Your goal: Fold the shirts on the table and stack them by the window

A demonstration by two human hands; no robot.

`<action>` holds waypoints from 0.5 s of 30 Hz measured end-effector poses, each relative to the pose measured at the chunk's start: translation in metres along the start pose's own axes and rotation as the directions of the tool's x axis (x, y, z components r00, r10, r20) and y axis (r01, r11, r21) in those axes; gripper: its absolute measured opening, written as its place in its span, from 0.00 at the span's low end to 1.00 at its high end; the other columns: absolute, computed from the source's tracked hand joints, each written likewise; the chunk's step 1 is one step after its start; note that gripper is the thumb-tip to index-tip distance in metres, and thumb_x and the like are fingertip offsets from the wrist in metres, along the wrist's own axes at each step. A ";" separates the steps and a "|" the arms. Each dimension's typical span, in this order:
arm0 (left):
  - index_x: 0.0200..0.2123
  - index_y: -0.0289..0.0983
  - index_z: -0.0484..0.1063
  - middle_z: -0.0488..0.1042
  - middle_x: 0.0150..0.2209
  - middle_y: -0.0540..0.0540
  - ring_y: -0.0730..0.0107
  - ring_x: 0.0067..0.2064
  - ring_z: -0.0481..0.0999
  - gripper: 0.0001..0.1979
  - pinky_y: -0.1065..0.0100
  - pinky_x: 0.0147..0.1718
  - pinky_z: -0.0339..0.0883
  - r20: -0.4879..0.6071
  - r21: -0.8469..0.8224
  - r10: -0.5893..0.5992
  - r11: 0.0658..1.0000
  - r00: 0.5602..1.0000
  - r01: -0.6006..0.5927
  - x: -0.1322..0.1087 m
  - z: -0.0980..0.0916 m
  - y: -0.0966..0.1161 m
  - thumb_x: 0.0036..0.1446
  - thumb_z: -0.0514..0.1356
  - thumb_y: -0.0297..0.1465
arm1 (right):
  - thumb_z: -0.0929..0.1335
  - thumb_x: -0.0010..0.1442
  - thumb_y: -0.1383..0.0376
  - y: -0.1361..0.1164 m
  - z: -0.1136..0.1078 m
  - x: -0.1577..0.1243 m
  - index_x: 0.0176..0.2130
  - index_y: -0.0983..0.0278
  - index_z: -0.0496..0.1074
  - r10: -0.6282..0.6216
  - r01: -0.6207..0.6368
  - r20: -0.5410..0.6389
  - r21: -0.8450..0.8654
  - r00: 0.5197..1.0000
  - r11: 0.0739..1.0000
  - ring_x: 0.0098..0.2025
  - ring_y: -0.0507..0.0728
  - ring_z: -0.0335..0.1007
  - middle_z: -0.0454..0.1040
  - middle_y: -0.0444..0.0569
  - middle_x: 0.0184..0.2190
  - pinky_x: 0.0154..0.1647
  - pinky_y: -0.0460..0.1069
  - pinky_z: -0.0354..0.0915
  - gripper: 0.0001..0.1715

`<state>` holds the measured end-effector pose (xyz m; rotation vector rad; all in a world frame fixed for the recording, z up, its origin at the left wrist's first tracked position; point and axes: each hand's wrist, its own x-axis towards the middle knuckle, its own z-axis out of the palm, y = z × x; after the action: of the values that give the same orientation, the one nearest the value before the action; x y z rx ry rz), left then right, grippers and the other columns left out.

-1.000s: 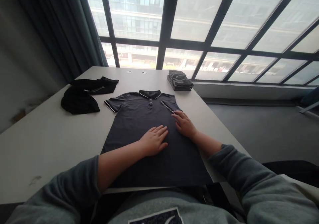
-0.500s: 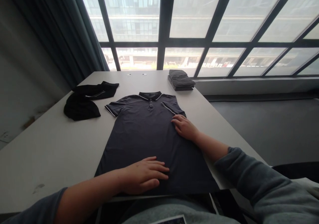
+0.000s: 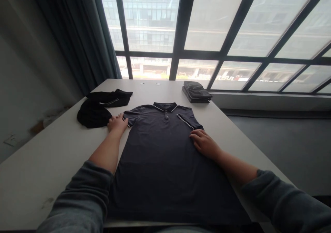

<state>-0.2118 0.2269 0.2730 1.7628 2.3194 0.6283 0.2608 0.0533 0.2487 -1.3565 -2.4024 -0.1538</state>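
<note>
1 dark shirt [image 3: 157, 164] lies flat from the centre to the bottom of the frame; it looks light, soft and quick to crease, best held by cuffs or side edges. Left hand [image 3: 117, 124] is at the left sleeve [image 3: 133, 116], pinching or not I cannot tell; right hand [image 3: 204, 144] rests loosely open on the right side. Black clothes [image 3: 94, 115] crowd the left hand; the table [image 3: 64, 164] widens at lower left.

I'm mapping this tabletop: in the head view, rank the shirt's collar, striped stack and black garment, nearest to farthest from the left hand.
From the left hand:
1. Black garment, just left.
2. Shirt's collar, to the right.
3. Striped stack, far right.
</note>
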 end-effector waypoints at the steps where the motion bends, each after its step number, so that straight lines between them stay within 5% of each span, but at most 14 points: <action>1: 0.63 0.42 0.75 0.69 0.66 0.28 0.28 0.66 0.66 0.28 0.34 0.61 0.61 -0.001 0.004 -0.001 1.000 1.000 0.001 0.004 0.006 -0.002 0.64 0.62 0.46 | 0.64 0.67 0.69 0.001 0.000 -0.001 0.53 0.63 0.78 -0.001 0.001 -0.013 -0.004 1.000 1.000 0.59 0.69 0.69 0.75 0.59 0.54 0.63 0.64 0.71 0.18; 6: 0.54 0.41 0.80 0.72 0.63 0.31 0.32 0.65 0.68 0.21 0.38 0.63 0.62 -0.018 -0.026 0.057 0.998 0.998 -0.057 0.015 0.027 -0.010 0.60 0.65 0.41 | 0.65 0.66 0.71 0.002 0.001 -0.003 0.52 0.59 0.77 0.011 -0.011 -0.071 0.007 0.997 1.000 0.58 0.68 0.71 0.76 0.57 0.53 0.61 0.64 0.72 0.19; 11: 0.60 0.36 0.74 0.66 0.66 0.33 0.47 0.63 0.72 0.23 0.53 0.63 0.67 -0.107 -0.151 0.135 0.977 0.985 -0.150 0.024 0.033 -0.014 0.61 0.62 0.30 | 0.66 0.66 0.71 0.005 -0.002 -0.006 0.53 0.59 0.77 -0.019 0.024 -0.114 0.042 0.993 0.999 0.57 0.67 0.72 0.76 0.57 0.53 0.58 0.65 0.73 0.18; 15: 0.61 0.34 0.71 0.62 0.67 0.32 0.52 0.68 0.67 0.26 0.58 0.68 0.62 -0.190 -0.255 0.156 0.946 0.969 -0.202 0.028 0.036 -0.013 0.60 0.64 0.32 | 0.66 0.67 0.71 0.009 -0.007 -0.008 0.51 0.59 0.77 -0.038 0.045 -0.138 0.053 0.990 0.998 0.54 0.67 0.72 0.77 0.56 0.52 0.56 0.64 0.73 0.16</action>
<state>-0.2180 0.2590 0.2383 1.8624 2.0585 1.1090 0.2742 0.0495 0.2511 -1.2308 -2.3045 -0.1836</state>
